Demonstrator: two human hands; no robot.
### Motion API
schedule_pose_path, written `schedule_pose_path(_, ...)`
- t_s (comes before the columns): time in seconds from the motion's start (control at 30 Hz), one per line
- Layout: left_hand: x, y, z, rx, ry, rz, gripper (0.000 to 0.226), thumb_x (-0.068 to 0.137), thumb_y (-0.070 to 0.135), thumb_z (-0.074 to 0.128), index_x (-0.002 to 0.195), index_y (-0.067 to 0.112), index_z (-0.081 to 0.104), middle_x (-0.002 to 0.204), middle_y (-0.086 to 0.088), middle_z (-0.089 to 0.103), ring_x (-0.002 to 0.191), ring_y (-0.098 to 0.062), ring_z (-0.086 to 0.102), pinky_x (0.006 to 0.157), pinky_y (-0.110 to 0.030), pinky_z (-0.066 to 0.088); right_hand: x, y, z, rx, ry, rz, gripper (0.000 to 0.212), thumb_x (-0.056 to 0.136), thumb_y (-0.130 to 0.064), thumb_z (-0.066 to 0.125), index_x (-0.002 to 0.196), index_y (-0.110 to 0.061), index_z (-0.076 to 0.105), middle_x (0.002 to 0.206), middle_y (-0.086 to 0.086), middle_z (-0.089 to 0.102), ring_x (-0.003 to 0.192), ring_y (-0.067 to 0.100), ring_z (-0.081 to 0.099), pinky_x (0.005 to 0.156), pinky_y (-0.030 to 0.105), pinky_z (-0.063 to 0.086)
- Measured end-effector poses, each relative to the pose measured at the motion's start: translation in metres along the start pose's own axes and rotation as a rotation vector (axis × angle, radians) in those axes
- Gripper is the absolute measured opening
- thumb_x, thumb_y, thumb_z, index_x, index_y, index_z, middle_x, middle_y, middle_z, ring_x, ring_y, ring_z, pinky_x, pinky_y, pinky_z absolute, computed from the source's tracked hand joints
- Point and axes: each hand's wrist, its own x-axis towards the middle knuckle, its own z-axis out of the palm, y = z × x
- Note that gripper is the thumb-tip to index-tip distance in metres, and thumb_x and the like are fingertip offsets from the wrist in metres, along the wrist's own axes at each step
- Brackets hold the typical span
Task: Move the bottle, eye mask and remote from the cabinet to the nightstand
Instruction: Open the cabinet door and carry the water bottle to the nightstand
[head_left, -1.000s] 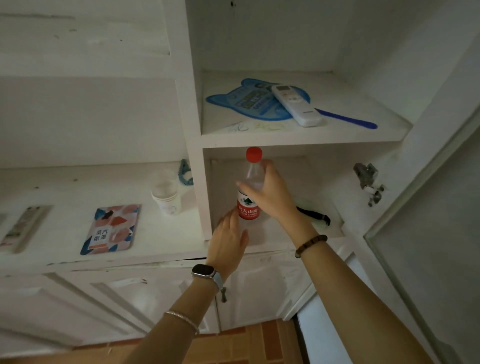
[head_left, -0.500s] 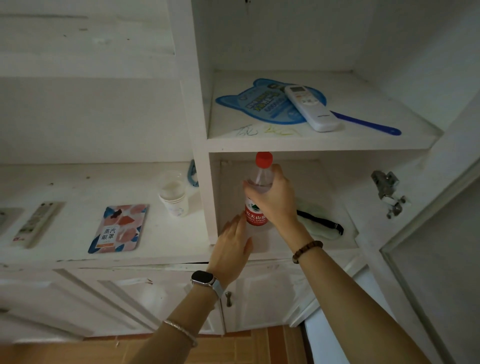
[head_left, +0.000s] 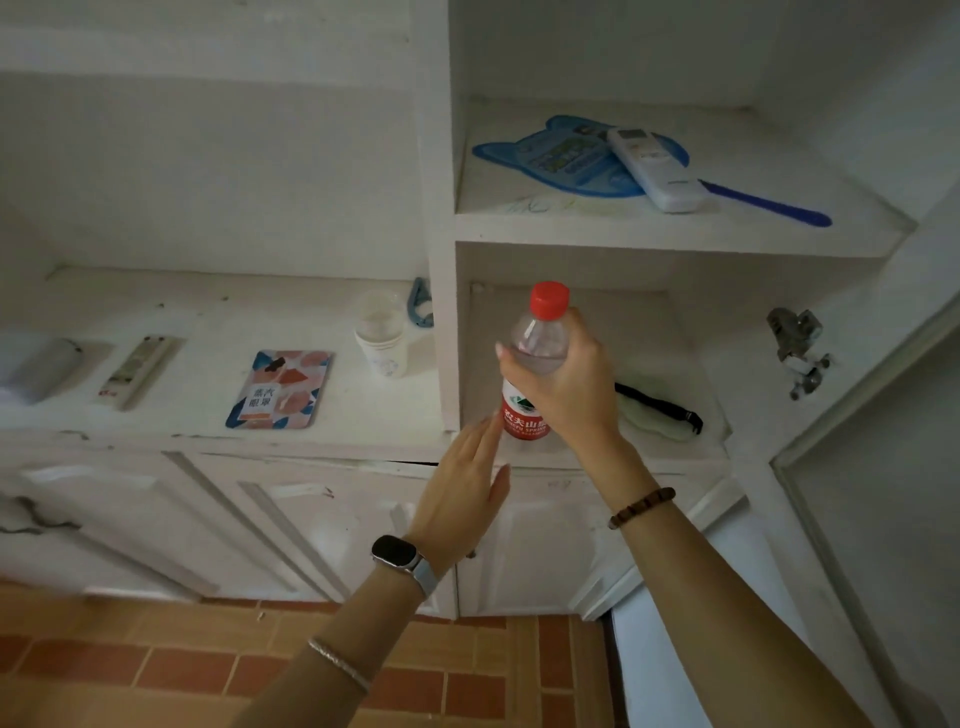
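White painted cabinet (head_left: 597, 231) shelving fills the head view, above a floor of reddish-brown tiles (head_left: 208, 670). Just in front of the lower compartment, the right hand (head_left: 569, 387) has its fingers wrapped around the clear plastic bottle with a red cap and red label (head_left: 537, 358), holding it upright. The left hand (head_left: 467, 491) sits just below and left of it, fingers straight and together, fingertips near the label; whether they touch it I cannot tell. Behind the right wrist, a pale green eye mask with a black strap (head_left: 657, 415) lies on the compartment floor. On the shelf above, a white remote control (head_left: 655, 169) rests across a blue cat-shaped plastic fan (head_left: 561, 158).
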Motion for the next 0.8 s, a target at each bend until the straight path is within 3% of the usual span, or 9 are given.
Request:
schedule_pose_path(0.13, -0.035, -0.001, -0.018, 0.046, 0.026, 0.024, 0.058, 0.099, 0.027, 0.041, 0.150, 0.014, 0.017, 0.155, -0.004, 0.026, 0.142, -0.014, 0.022, 0.113, -0.017, 0.002, -0.022, -0.025, -0.002, 0.024, -0.038, -0.070, 0.042, 0.074, -0.049, 0.073, 0.104, -0.024, 0.058, 0.086, -0.011, 0.065, 0.076, 0.006, 0.063, 0.071, 0.023, 0.055)
schedule_pose_path(0.3, -0.085, -0.010, -0.045, 0.119, 0.046, 0.009, 0.054, 0.099, 0.025, 0.037, 0.148, 0.008, 0.023, 0.151, -0.009, 0.033, 0.140, -0.020, 0.029, 0.117, -0.029, 0.019, -0.053, -0.062, 0.009, 0.106, -0.094, -0.129, 0.044, 0.074, -0.043, 0.076, 0.108, -0.021, 0.058, 0.087, -0.011, 0.064, 0.077, 0.005, 0.060, 0.071, 0.009, 0.045)
schedule_pose_path(0.5, -0.162, -0.029, -0.084, 0.215, 0.088, -0.095, 0.052, 0.101, 0.028, 0.033, 0.148, 0.009, 0.023, 0.152, -0.008, 0.032, 0.140, -0.018, 0.026, 0.117, -0.024, 0.007, -0.097, -0.117, 0.048, 0.180, -0.265, -0.191, 0.048, 0.075, -0.045, 0.075, 0.112, -0.022, 0.054, 0.094, -0.014, 0.061, 0.080, 0.002, 0.061, 0.073, 0.002, 0.044)
schedule_pose_path(0.57, -0.194, -0.035, -0.098, 0.233, 0.103, -0.148, 0.052, 0.101, 0.029, 0.032, 0.148, 0.009, 0.024, 0.151, -0.008, 0.033, 0.140, -0.018, 0.027, 0.117, -0.024, 0.007, -0.117, -0.138, 0.063, 0.217, -0.311, -0.209, 0.049, 0.075, -0.046, 0.075, 0.112, -0.023, 0.053, 0.095, -0.016, 0.061, 0.081, -0.001, 0.061, 0.074, 0.003, 0.046)
schedule_pose_path(0.7, -0.265, -0.040, -0.127, 0.277, 0.122, -0.256, 0.054, 0.101, 0.035, 0.026, 0.149, 0.012, 0.021, 0.152, -0.006, 0.033, 0.140, -0.019, 0.028, 0.116, -0.026, 0.005, -0.166, -0.185, 0.090, 0.277, -0.408, -0.253, 0.044, 0.074, -0.046, 0.074, 0.107, -0.026, 0.053, 0.093, -0.011, 0.064, 0.084, 0.007, 0.064, 0.075, 0.020, 0.056)
schedule_pose_path(0.8, -0.324, -0.040, -0.147, 0.311, 0.158, -0.340, 0.054, 0.101, 0.034, 0.029, 0.149, 0.012, 0.022, 0.151, -0.007, 0.035, 0.139, -0.018, 0.027, 0.116, -0.026, 0.006, -0.208, -0.223, 0.105, 0.316, -0.490, -0.294, 0.046, 0.074, -0.049, 0.073, 0.107, -0.025, 0.052, 0.092, -0.012, 0.063, 0.084, 0.006, 0.063, 0.076, 0.019, 0.055)
